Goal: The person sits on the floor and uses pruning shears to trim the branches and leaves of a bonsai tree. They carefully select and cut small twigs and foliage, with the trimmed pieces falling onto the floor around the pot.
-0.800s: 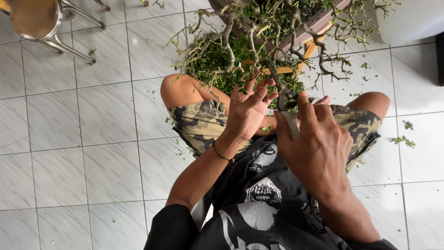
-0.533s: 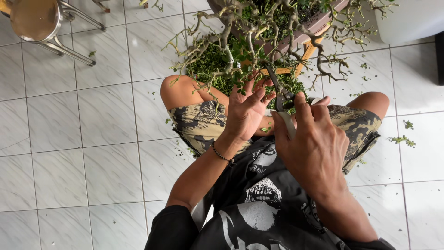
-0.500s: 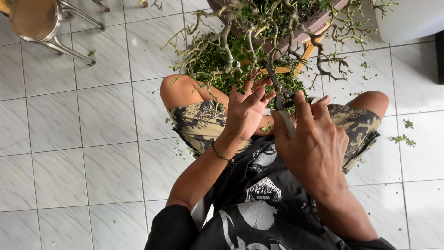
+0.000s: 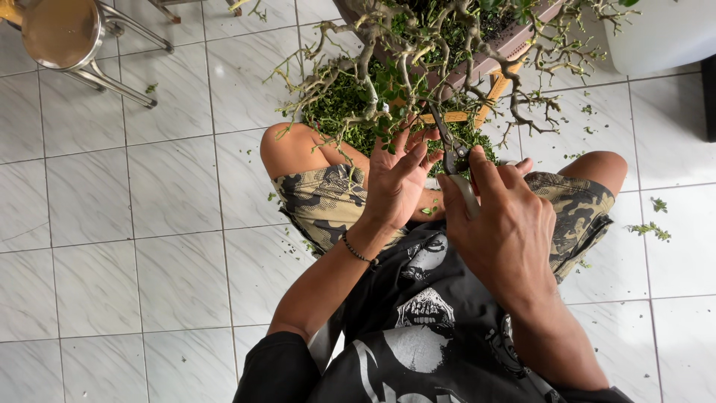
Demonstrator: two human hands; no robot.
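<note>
Head view shows me the person seated over a tiled floor (image 4: 112, 224), knees apart, with a small tree (image 4: 418, 67) in a pot (image 4: 514, 45) just before the knees. The right hand (image 4: 503, 224) is closed around the handles of the shears (image 4: 453, 160); the blades point up into the twigs, and I cannot tell whether the blades are open or shut. The left hand (image 4: 399, 183) is open, fingers spread, holding nothing. Its fingertips touch the low green leaves, just beside the shears. A dark bead bracelet (image 4: 356, 250) sits on the left wrist.

Compared with the earlier frames, I see little change. The left hand was already open and spread under the leaves, and it stays there. The right hand keeps the same closed grip on the shears. Both hands seem to me a little nearer to the foliage than before, but the difference is small, and I cannot say that any twig has been cut between the frames.

Cut leaves (image 4: 649, 227) lie scattered on the floor, near the right knee and between the legs. A metal stool (image 4: 63, 33) stands well apart at the upper left, and it has not moved. A white container (image 4: 664, 33) stands beside the pot at the upper right.
</note>
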